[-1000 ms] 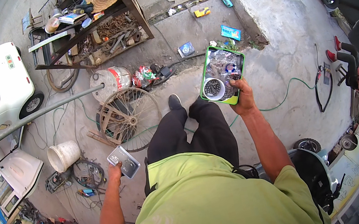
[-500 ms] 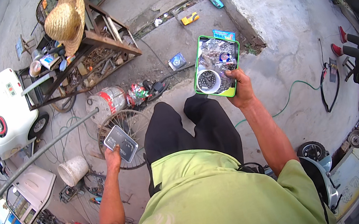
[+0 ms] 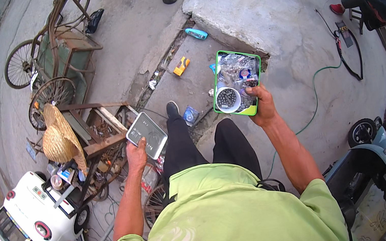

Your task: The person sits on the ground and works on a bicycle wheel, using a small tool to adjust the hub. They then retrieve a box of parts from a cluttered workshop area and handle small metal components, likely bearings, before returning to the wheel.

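Sitting inside box [image 3: 249, 109]: cup [image 3: 228, 110] (dark balls [image 3: 226, 97])

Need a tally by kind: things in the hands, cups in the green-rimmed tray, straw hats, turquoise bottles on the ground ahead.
Green-rimmed tray, right hand: 1
Grey lid or tray, left hand: 1
White cup: 1
Straw hat: 1
Turquoise bottle: 1
Total: 5

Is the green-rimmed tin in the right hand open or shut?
The tin is open: a white cup of small dark pieces and clear plastic bags show through its uncovered top.
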